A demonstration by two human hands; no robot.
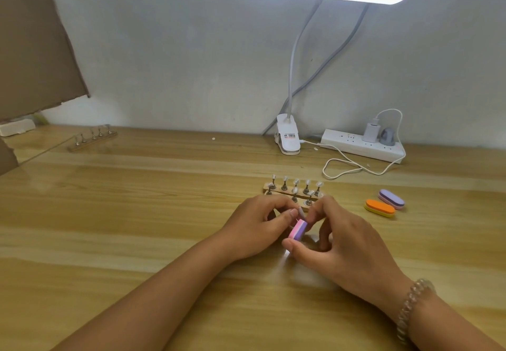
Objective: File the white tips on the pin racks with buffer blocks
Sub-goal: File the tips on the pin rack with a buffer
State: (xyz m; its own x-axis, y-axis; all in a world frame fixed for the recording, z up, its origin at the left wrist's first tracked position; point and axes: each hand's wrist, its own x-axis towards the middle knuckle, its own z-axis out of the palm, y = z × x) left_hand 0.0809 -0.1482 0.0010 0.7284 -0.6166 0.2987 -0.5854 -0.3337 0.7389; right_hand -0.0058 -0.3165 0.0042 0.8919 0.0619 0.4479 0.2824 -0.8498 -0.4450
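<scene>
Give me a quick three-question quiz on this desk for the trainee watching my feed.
1. True or false: the right hand holds the pink and purple block.
2. How many spare blocks lie on the desk to the right of the hands? A one, B two, C three.
3. Fill in: the ____ hand pinches the white tip being filed.
Key: 1 true. 2 B: the orange block and the lilac block. 3 left: the left hand.

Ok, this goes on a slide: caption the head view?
The right hand grips a pink-purple buffer block, left hand pinches a tip just above it, before two pin racks.
</scene>
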